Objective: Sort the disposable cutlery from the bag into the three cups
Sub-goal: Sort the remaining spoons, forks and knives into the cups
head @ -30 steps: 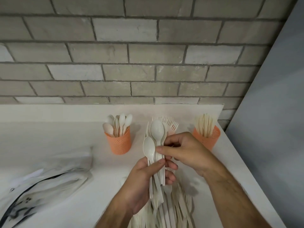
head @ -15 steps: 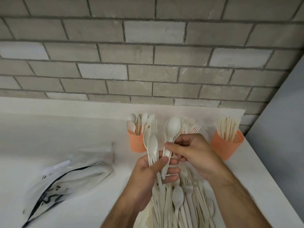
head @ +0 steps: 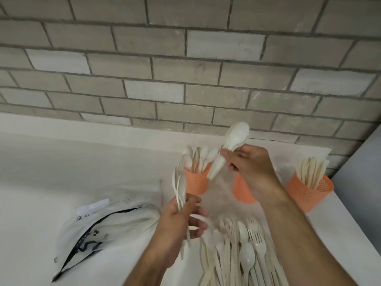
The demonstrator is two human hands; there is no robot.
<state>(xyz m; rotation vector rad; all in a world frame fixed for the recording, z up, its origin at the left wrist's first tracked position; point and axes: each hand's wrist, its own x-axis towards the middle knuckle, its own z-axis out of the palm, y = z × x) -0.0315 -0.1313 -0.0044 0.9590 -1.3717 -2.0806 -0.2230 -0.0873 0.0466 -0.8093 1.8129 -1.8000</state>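
Note:
My right hand (head: 252, 168) pinches one cream plastic spoon (head: 231, 144), lifted above and just right of the left orange cup (head: 195, 181), which is full of spoons. My left hand (head: 179, 221) grips a small bunch of spoons (head: 179, 186) upright in front of that cup. The middle orange cup (head: 242, 189) is mostly hidden behind my right wrist. The right orange cup (head: 309, 191) holds cream knives. A pile of mixed cutlery (head: 243, 248) lies on the white counter below my hands.
An emptied clear plastic bag (head: 99, 230) with black print lies at the left on the white counter (head: 61, 166). A grey brick wall rises behind the cups. The counter's right edge runs just past the right cup, next to a grey panel.
My right hand pulled one spoon out of the bunch and raised it up and right. The left hand lowered with the other spoons. The view swung left and up.

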